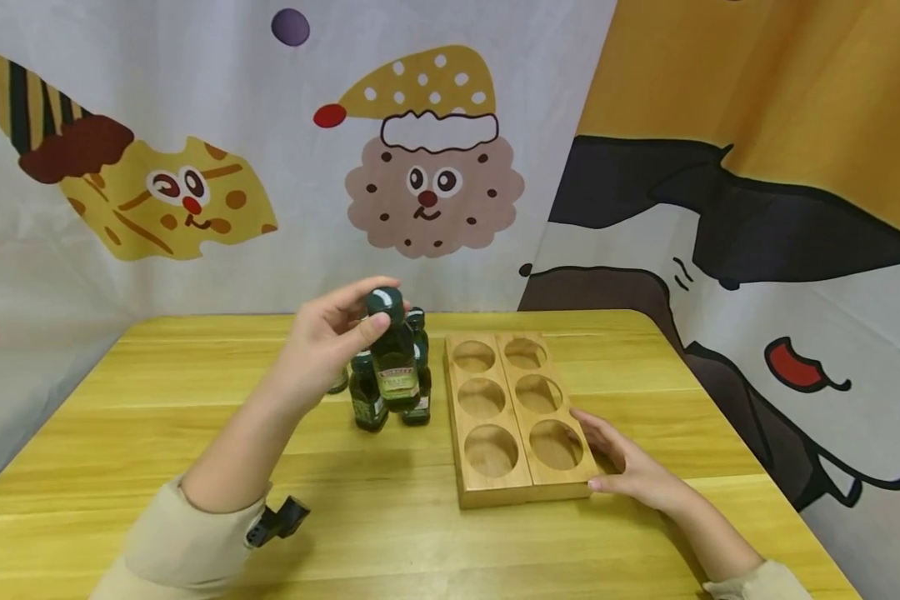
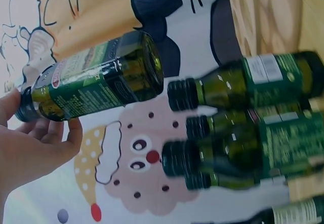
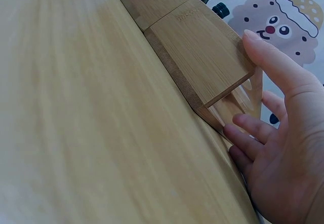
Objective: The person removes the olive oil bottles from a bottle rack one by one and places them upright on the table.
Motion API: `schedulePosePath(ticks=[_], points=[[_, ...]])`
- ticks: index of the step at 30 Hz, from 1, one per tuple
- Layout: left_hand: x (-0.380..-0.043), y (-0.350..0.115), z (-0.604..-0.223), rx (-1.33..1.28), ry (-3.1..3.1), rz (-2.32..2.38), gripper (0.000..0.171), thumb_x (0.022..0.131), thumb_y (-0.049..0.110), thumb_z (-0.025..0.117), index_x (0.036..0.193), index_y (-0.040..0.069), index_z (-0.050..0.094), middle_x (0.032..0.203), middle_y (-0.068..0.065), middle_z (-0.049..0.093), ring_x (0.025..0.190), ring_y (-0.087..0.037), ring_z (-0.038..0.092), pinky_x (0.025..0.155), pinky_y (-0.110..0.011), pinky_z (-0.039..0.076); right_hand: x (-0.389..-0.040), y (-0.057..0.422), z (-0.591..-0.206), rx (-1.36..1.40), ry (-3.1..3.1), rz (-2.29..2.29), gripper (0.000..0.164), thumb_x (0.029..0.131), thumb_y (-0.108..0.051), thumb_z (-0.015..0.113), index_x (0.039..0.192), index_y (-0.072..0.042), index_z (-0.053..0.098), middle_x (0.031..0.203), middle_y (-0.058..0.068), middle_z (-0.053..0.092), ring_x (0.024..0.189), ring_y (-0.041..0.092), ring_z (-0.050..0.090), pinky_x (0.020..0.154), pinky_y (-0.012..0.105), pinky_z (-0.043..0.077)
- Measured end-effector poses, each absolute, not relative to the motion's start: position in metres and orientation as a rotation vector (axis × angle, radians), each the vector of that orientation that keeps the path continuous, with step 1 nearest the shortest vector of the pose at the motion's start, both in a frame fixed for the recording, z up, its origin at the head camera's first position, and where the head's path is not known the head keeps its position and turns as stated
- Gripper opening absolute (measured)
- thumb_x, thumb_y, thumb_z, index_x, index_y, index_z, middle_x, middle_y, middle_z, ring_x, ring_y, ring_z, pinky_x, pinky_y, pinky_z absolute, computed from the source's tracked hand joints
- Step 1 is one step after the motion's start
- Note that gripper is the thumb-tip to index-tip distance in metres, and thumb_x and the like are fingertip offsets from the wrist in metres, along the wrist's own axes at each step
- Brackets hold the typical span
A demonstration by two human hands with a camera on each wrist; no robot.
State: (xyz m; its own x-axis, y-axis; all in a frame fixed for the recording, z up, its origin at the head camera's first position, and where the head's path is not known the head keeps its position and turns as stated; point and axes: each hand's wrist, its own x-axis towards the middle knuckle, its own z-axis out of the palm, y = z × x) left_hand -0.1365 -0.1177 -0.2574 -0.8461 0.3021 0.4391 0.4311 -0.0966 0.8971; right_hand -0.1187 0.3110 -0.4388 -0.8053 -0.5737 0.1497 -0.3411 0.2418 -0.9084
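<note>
My left hand (image 1: pixel 328 335) pinches an olive oil bottle (image 1: pixel 396 367) by its dark green cap, thumb on the near side. This bottle hangs upright above the table, and its labelled sides show in the left wrist view. Several similar green bottles (image 2: pixel 228 153) stand just behind and below it, partly hidden by it in the head view. To their right lies a wooden rack (image 1: pixel 514 417) with two rows of round holes. At the rack's near right corner my right hand (image 1: pixel 632 472) rests, thumb touching the corner and loosely bent fingers along the right side.
The yellow wood-grain table (image 1: pixel 375 542) ends at a back edge close to a cartoon-printed curtain (image 1: pixel 300 200). A small black device (image 1: pixel 279 521) is strapped at my left sleeve.
</note>
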Motion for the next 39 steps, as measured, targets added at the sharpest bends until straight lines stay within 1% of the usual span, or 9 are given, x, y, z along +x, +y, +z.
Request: schedulePosePath(ticks=[6, 8, 10, 13, 22, 28, 34, 39], points=[[-0.136, -0.141, -0.262, -0.809, -2.084, -2.105, 0.034, 0.097, 0.005, 0.055, 0.131, 0.009, 0.058, 0.118, -0.019, 0.063, 0.108, -0.027, 0.06, 0.088, -0.031, 0.05, -0.119, 0.311, -0.438, -0.857, 2.297, -1.591, 0.085, 0.084, 0.004, 0.068, 0.153, -0.01, 0.021, 0.153, 0.023, 0.021, 0.132, 0.006, 0.034, 0.103, 0.015, 0.026], [-0.136, -0.148, -0.264, -0.792, -2.105, -2.092, 0.033, 0.098, 0.006, 0.055, 0.13, 0.01, 0.058, 0.117, -0.017, 0.063, 0.108, -0.025, 0.06, 0.087, -0.03, 0.051, -0.119, 0.311, -0.438, -0.851, 2.293, -1.594, 0.085, 0.084, 0.005, 0.068, 0.153, -0.01, 0.021, 0.154, 0.023, 0.02, 0.132, 0.005, 0.034, 0.103, 0.015, 0.025], [-0.136, -0.155, -0.265, -0.782, -2.121, -2.079, 0.033, 0.098, 0.007, 0.055, 0.131, 0.01, 0.058, 0.116, -0.012, 0.065, 0.108, -0.023, 0.06, 0.087, -0.028, 0.05, -0.118, 0.311, -0.438, -0.846, 2.287, -1.597, 0.084, 0.084, 0.005, 0.068, 0.153, -0.01, 0.021, 0.154, 0.022, 0.019, 0.133, 0.006, 0.033, 0.103, 0.015, 0.026], [-0.134, -0.165, -0.266, -0.779, -2.132, -2.068, 0.033, 0.098, 0.007, 0.054, 0.131, 0.01, 0.058, 0.114, -0.007, 0.066, 0.108, -0.021, 0.06, 0.088, -0.026, 0.049, -0.118, 0.311, -0.438, -0.835, 2.281, -1.6, 0.084, 0.084, 0.004, 0.068, 0.153, -0.011, 0.021, 0.154, 0.022, 0.019, 0.133, 0.006, 0.033, 0.103, 0.015, 0.026], [-0.134, -0.19, -0.27, -0.849, -2.148, -2.032, 0.034, 0.099, 0.003, 0.051, 0.133, 0.006, 0.056, 0.114, -0.005, 0.066, 0.105, -0.017, 0.062, 0.09, -0.023, 0.047, -0.118, 0.311, -0.436, -0.843, 2.282, -1.603, 0.084, 0.084, 0.004, 0.068, 0.153, -0.011, 0.022, 0.154, 0.021, 0.021, 0.133, 0.007, 0.033, 0.103, 0.015, 0.026], [-0.139, -0.202, -0.27, -0.904, -2.13, -2.018, 0.035, 0.099, -0.001, 0.049, 0.132, 0.004, 0.055, 0.113, -0.006, 0.067, 0.107, -0.016, 0.062, 0.091, -0.022, 0.046, -0.118, 0.311, -0.437, -0.845, 2.274, -1.607, 0.084, 0.084, 0.004, 0.068, 0.153, -0.011, 0.022, 0.153, 0.021, 0.022, 0.133, 0.012, 0.035, 0.103, 0.016, 0.027], [-0.144, -0.213, -0.267, -0.903, -2.202, -1.922, 0.036, 0.099, 0.001, 0.05, 0.134, 0.005, 0.054, 0.113, -0.003, 0.068, 0.106, -0.014, 0.061, 0.089, -0.02, 0.047, -0.117, 0.312, -0.437, -0.852, 2.276, -1.606, 0.085, 0.083, 0.004, 0.068, 0.153, -0.011, 0.021, 0.153, 0.021, 0.023, 0.133, 0.011, 0.035, 0.103, 0.016, 0.027], [-0.15, -0.222, -0.27, -0.896, -2.229, -1.927, 0.036, 0.099, 0.001, 0.049, 0.135, 0.004, 0.053, 0.114, -0.004, 0.067, 0.107, -0.014, 0.061, 0.088, -0.019, 0.047, -0.118, 0.312, -0.437, -0.861, 2.278, -1.605, 0.086, 0.083, 0.004, 0.069, 0.153, -0.011, 0.022, 0.153, 0.021, 0.023, 0.133, 0.011, 0.036, 0.103, 0.016, 0.027]])
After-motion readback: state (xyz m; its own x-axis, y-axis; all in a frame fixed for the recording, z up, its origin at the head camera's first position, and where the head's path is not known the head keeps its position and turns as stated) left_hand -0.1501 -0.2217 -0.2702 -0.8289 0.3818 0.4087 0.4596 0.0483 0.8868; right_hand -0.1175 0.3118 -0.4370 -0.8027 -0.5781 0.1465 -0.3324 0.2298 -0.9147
